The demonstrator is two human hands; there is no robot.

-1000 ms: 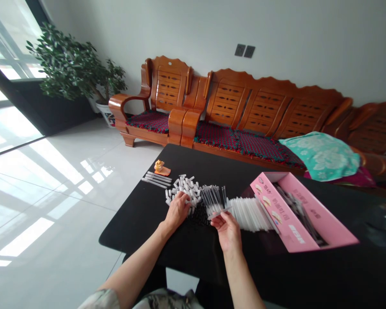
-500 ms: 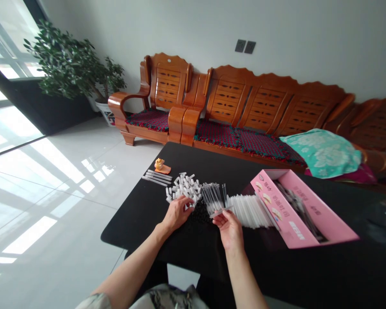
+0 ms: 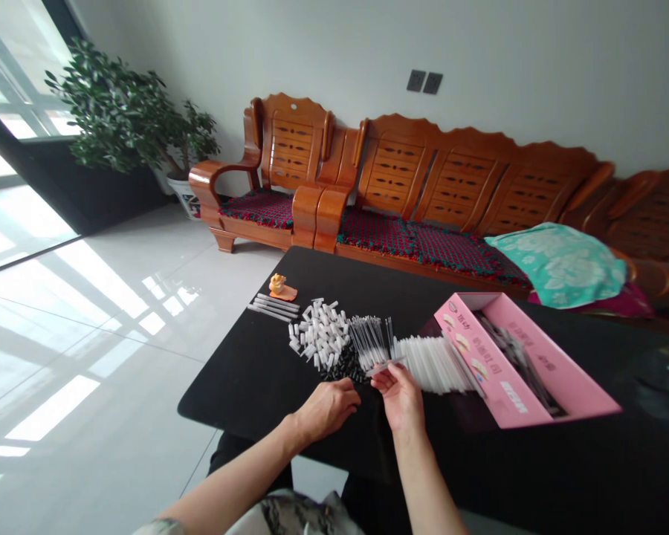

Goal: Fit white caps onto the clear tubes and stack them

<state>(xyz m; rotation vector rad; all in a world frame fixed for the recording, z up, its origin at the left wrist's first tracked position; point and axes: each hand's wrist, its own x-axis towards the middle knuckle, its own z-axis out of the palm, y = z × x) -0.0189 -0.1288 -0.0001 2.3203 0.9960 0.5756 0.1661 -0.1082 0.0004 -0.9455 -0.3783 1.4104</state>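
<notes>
My left hand (image 3: 328, 409) is just in front of a pile of small black pieces (image 3: 346, 365), its fingers pinched together. Whatever is between them, if anything, is too small or hidden to make out. My right hand (image 3: 400, 395) grips a pale, translucent pen barrel (image 3: 387, 365), tilted slightly, between thumb and fingers. Right behind it lies a bunch of thin clear pen refills (image 3: 371, 338). White pen caps (image 3: 319, 332) are heaped behind the black pieces. A row of white pen barrels (image 3: 432, 364) lies to the right of my right hand.
A pink open box (image 3: 496, 386) holding dark, slim items stands on the black table (image 3: 234, 394). Several grey pens (image 3: 276, 306) lie by the far left edge, next to a small yellow-orange figurine (image 3: 277, 284). Behind the table stands a wooden sofa (image 3: 390, 174).
My left hand has moved from the white caps toward me and to the right, uncovering the caps and black pieces. My right hand stays nearly in place with the barrel.
</notes>
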